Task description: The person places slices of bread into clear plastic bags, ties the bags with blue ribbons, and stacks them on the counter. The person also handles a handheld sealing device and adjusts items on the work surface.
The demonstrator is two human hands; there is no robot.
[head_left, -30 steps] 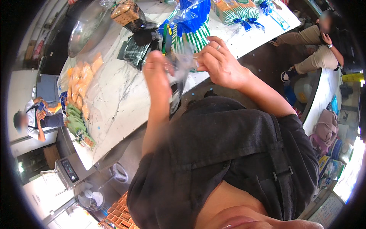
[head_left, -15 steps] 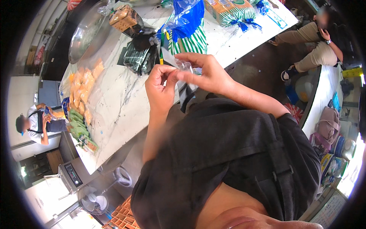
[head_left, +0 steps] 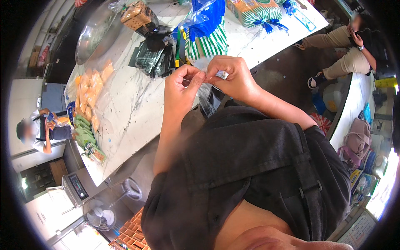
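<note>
Above the near edge of the table, my left hand (head_left: 179,89) and my right hand (head_left: 235,81) meet, thumbs and fingertips pinched together. Between them is a thin clear plastic bag (head_left: 205,98), crumpled, with part hanging below the fingers toward my black shirt. Its pinched edge is mostly hidden by my fingers. Just beyond the hands stands a bread bag (head_left: 206,45) with green and white stripes and a blue top. To the left of it lie dark, shiny plastic packages (head_left: 153,58) in a pile.
Clear bags of orange-yellow pieces (head_left: 89,89) and green packets (head_left: 86,135) line the table's left side. A metal bowl (head_left: 89,43), a bagged brown loaf (head_left: 138,17) and another striped bread bag (head_left: 258,14) stand farther back. People are at far left and upper right.
My right hand has closed from spread fingers into a pinch against my left. The plastic bag between them has shifted, its lower part still hanging down.
</note>
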